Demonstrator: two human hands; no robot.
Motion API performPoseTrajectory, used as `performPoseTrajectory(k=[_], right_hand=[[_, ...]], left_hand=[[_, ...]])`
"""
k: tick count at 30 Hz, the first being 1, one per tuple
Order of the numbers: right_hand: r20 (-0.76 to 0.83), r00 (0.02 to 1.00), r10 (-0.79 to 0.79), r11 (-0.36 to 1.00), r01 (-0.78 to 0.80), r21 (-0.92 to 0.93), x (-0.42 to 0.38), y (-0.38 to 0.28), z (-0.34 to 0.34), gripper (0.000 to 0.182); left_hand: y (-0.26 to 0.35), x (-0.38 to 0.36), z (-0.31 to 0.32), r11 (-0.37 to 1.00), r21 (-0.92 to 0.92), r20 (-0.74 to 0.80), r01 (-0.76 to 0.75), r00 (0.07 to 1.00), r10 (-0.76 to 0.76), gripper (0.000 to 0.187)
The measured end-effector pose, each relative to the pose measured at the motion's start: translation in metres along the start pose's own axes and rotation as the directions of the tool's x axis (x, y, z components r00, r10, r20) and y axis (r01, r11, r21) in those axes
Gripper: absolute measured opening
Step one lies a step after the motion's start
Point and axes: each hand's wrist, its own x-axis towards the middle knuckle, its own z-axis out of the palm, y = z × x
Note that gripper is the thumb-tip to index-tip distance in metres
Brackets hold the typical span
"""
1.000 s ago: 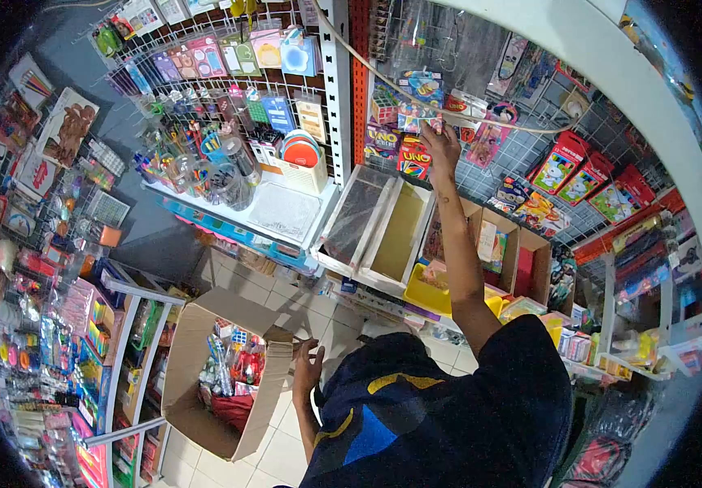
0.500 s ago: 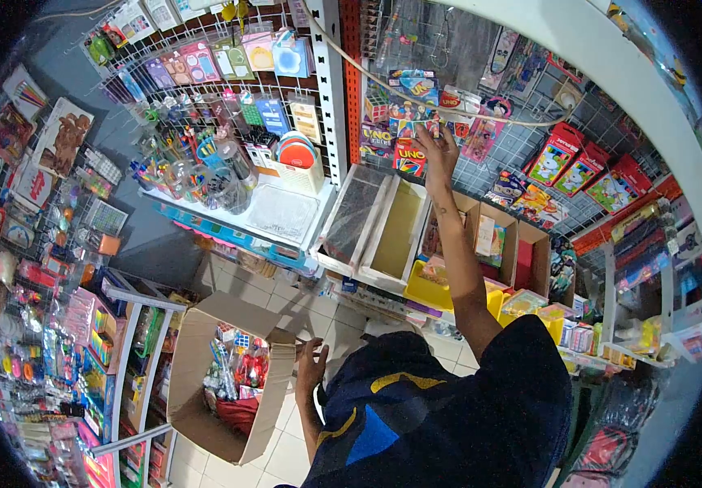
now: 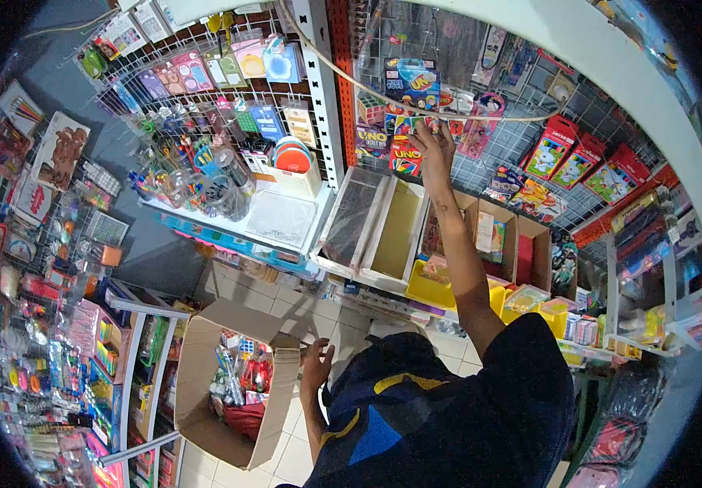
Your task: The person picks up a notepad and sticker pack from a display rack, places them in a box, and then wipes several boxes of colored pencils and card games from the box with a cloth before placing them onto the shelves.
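Note:
My right hand (image 3: 435, 150) is stretched up to the wire-grid wall, fingers apart, with its fingertips right at the hanging UNO card packs. A blue UNO pack (image 3: 412, 84) hangs just above the fingers, and a red UNO pack (image 3: 405, 158) is just below and left of them. A purple UNO pack (image 3: 372, 138) and a puzzle cube (image 3: 370, 109) hang further left. Low down, my left hand (image 3: 316, 366) hovers beside the cardboard box (image 3: 196, 390), its fingers loosely apart and nothing in them. Inside the open box lie packaged toys (image 3: 255, 374) and a red bundle (image 3: 245, 419).
Below the grid wall stand open cardboard trays (image 3: 394, 232) and yellow bins (image 3: 430, 285). A pale cable (image 3: 489, 122) loops across the packs. On the left are a white shelf with stationery cups (image 3: 204, 183) and a rack of small goods (image 3: 139, 358). Red packs (image 3: 553, 146) hang at right.
The blue UNO pack now faces me more fully and shows larger above my right hand. The view has shifted slightly; my left hand stays beside the box.

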Motion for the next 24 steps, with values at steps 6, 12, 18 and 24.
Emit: performPoseTrajectory(k=[6,12,18,24], right_hand=[[-0.006,0.999,0.041,0.999,-0.040,0.020,-0.008,0.002,-0.001,0.039],[0.030,0.998,0.053,0.998,-0.051,-0.046,-0.008,0.006,-0.010,0.043],[0.050,0.988,0.149,0.989,-0.148,-0.031,-0.016,0.021,-0.039,0.046],[0.054,0.990,0.130,0.990,-0.126,-0.066,-0.010,0.002,-0.033,0.056]], left_hand=[[0.010,-0.001,-0.003,0.997,0.068,0.006,-0.035,0.999,0.035,0.033],[-0.022,0.001,0.008,1.000,0.012,0.059,0.006,0.998,-0.006,0.035],[-0.003,0.004,0.002,0.996,0.073,0.056,-0.046,0.998,0.042,0.033],[-0.009,0.013,0.006,0.996,0.079,0.068,-0.040,0.997,0.034,0.032]])
